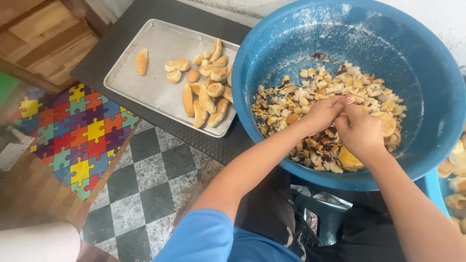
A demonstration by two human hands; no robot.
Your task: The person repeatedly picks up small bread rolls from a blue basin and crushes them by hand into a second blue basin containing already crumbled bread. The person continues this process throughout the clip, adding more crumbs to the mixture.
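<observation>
- While both hands work inside it, the big blue basin (291, 34) sits right in front of the person, floury on its inner wall, holding a heap of torn bread pieces (310, 102).
- Left hand (324, 112) and right hand (360, 132) meet over the heap, fingertips touching, both pinched on one small piece of bread between them; the piece itself is mostly hidden by the fingers.
- Judgement: to tear well, keep the pinch low over the basin so crumbs drop in, pull in short twists, keep pieces about as small as those already there.
- One larger yellowish chunk (350, 159) lies just under the right wrist, another round roll (387, 123) sits beside the right hand.
- Count: two hands, one basin.
- Farther left, one metal tray (145, 82) on a dark surface, roughly eighteen whole rolls (208, 92) clustered at its right end, one single roll (141, 61) apart on the left.
- More rolls (454, 165) show at the right edge, number unclear.
- Checkered floor (141, 184) and one puzzle-pattern mat (77, 131) lie below.
</observation>
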